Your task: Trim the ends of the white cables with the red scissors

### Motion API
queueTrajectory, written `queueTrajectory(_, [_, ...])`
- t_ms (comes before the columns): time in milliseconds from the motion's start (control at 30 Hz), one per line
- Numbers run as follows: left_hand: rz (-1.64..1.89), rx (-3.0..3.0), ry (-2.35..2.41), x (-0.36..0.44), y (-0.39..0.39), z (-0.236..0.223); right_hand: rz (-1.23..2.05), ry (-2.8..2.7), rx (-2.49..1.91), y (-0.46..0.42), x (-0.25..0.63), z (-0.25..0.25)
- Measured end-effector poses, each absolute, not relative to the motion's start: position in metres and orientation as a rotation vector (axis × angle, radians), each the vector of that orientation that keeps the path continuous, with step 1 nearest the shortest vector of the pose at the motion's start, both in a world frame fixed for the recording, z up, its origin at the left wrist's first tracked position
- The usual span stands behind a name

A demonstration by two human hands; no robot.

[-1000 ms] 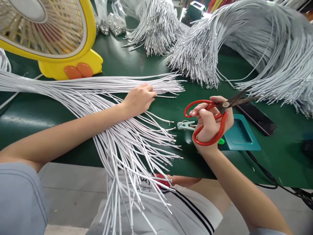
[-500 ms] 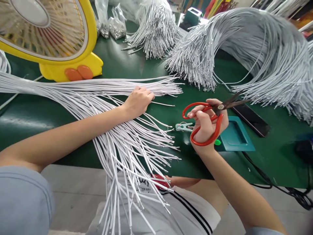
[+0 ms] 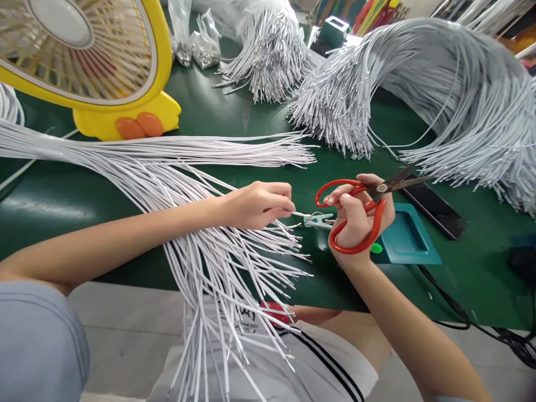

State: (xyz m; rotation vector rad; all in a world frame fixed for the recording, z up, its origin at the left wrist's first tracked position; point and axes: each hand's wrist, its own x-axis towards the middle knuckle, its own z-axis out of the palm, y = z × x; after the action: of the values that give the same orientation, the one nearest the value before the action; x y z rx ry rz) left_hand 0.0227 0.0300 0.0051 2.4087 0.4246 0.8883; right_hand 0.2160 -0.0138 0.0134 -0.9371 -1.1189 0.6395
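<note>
My left hand (image 3: 263, 204) pinches a single white wire (image 3: 300, 214) close to its end. The wire's tip reaches the jaws of a pale green clip (image 3: 316, 220). My right hand (image 3: 355, 215) is wrapped round red-handled scissors (image 3: 381, 190), whose dark blades stand a little apart and point to the far right. The clip lies against this hand's left side; whether fingers press it is hidden. Many loose white wires (image 3: 218, 251) fan out below my left forearm and hang over the table edge. A straighter bundle of white wires (image 3: 234, 151) lies just beyond.
A yellow fan (image 3: 163, 114) stands at the back left. Large bundles of grey-white wires (image 3: 469, 84) lie at the back right, near a black phone (image 3: 435, 204). A teal tray (image 3: 431, 254) is beside my right wrist, with black cables (image 3: 446, 301) beyond. Small plastic bags (image 3: 205, 47) stand behind.
My left hand has left the straighter bundle and come right and nearer, bringing one wire's end to the clip. My right hand keeps the scissors in much the same place.
</note>
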Motion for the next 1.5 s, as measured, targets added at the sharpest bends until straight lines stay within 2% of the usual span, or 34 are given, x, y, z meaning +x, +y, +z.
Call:
queueTrajectory(100, [0.949,2.244,0.384,0.027,0.026,0.004,0.643,-1.113,-0.941,-0.014,0.216,0.014])
queueTrajectory(267, [1.005,1.887,0.573,0.029,0.031,0.003,0.633,-1.125,-0.924,-0.014,0.216,0.013])
queueTrajectory(467, [1.056,1.936,0.671,0.027,0.031,0.005,0.642,-1.135,-0.921,-0.014,0.214,0.010])
queueTrajectory(700, [0.982,1.701,0.725,0.028,0.033,0.007,0.625,-1.174,-0.977,-0.015,0.213,0.007])
queueTrajectory(1333, [1.073,1.754,0.791,0.031,0.033,0.007,0.628,-1.162,-0.929,-0.014,0.214,0.008])
queueTrajectory(1500, [0.980,2.179,0.981,0.024,0.045,0.005,0.594,-1.124,-0.898,-0.013,0.216,0.009])
